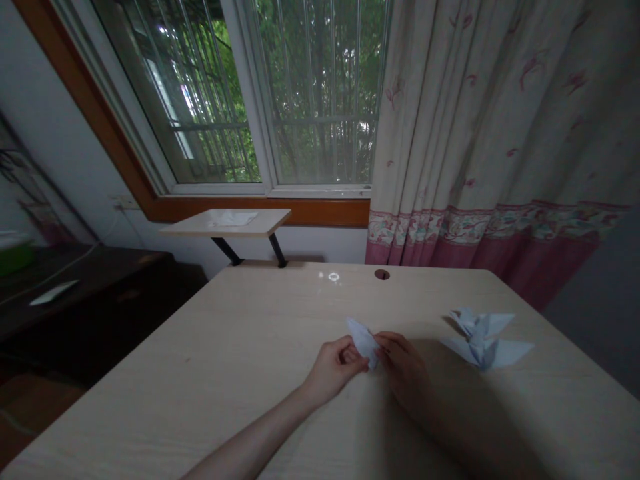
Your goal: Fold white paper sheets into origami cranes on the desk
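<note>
A small folded piece of white paper (362,340) is held between both hands just above the light wooden desk (210,373). My left hand (334,367) pinches its lower left side with curled fingers. My right hand (405,363) grips its right side, fingers closed. To the right on the desk lie folded white paper cranes (483,339), wings spread, apart from both hands.
A small raised shelf (227,223) on black brackets stands at the desk's far left edge. A cable hole (382,274) sits near the far edge. A window and a floral curtain (500,133) are behind. A dark low cabinet (75,293) stands at left.
</note>
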### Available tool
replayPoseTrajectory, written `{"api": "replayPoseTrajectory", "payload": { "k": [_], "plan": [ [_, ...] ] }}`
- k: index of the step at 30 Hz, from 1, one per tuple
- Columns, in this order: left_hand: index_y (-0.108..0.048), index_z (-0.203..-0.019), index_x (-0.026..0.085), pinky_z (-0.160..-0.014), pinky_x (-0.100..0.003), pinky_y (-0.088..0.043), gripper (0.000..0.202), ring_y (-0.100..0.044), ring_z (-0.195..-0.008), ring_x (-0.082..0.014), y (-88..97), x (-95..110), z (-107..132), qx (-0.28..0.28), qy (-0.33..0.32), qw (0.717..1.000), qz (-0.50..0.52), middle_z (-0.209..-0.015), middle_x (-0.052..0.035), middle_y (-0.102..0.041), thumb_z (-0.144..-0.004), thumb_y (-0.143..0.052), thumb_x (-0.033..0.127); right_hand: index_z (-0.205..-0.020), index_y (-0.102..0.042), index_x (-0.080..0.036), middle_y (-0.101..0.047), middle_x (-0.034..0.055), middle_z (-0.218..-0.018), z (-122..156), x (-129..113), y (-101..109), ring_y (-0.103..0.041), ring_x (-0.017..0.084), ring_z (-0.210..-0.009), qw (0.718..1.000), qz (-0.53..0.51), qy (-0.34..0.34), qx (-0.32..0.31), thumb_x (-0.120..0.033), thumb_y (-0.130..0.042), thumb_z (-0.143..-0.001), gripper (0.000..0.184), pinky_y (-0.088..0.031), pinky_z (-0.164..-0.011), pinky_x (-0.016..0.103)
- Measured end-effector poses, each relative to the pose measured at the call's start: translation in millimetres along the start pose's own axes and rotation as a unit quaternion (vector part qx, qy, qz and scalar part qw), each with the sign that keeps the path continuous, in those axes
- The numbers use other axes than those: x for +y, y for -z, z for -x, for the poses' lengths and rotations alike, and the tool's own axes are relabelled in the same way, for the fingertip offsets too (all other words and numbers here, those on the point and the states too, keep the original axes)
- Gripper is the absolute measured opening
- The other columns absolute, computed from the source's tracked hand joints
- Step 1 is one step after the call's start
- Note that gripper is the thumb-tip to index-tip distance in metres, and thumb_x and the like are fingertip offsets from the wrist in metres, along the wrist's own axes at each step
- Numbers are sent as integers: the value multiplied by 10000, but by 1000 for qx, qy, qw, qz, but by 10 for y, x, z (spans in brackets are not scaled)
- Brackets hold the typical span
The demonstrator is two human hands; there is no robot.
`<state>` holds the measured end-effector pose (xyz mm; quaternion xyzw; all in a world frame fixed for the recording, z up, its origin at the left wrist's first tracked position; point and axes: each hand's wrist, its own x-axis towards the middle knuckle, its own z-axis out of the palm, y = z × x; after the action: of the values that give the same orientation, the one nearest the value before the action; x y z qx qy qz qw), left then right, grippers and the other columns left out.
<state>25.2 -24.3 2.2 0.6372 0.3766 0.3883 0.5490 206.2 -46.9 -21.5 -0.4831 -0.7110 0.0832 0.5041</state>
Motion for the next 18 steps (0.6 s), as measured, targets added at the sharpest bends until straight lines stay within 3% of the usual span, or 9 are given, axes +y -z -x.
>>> {"api": "replayPoseTrajectory", "payload": {
  "k": [2, 6, 11, 18],
  "plan": [
    [-688, -838, 135, -608, -221, -436, 297, -609, -640, -149, 2, -26, -2, 2, 6, 1000, 0, -700, -25, -689, -738, -758, 406, -922, -648, -229, -672, 82, -929, -13, -23, 0, -646, 226, -881, 1000, -9, -22, -6, -332, -451, -930, 223, -550, -801, 374],
    [-674, -820, 130, -606, -228, -435, 375, -607, -628, -151, 3, -71, -17, 1, 23, 999, 38, -685, -29, -684, -714, -767, 478, -892, -630, -230, -666, 38, -818, -61, -104, 69, -641, 195, -761, 993, -49, -58, -85, -335, -484, -905, 180, -535, -721, 325],
    [-652, -784, 132, -574, -216, -414, 438, -555, -560, -123, 9, -51, -48, 22, 17, 997, 66, -596, 10, -622, -680, -773, 540, -971, -624, -231, -665, 35, -888, -110, -186, 150, -630, 183, -824, 976, -151, -46, -152, -322, -483, -902, 181, -512, -763, 307],
    [-635, -765, 134, -570, -218, -415, 460, -538, -544, -119, 30, -44, -67, 6, 7, 997, 81, -581, 18, -598, -671, -768, 565, -911, -587, -222, -681, 43, -882, -96, -205, 92, -646, 207, -805, 952, -218, -132, -169, -276, -632, -767, 160, -530, -722, 334]
  ]
}}
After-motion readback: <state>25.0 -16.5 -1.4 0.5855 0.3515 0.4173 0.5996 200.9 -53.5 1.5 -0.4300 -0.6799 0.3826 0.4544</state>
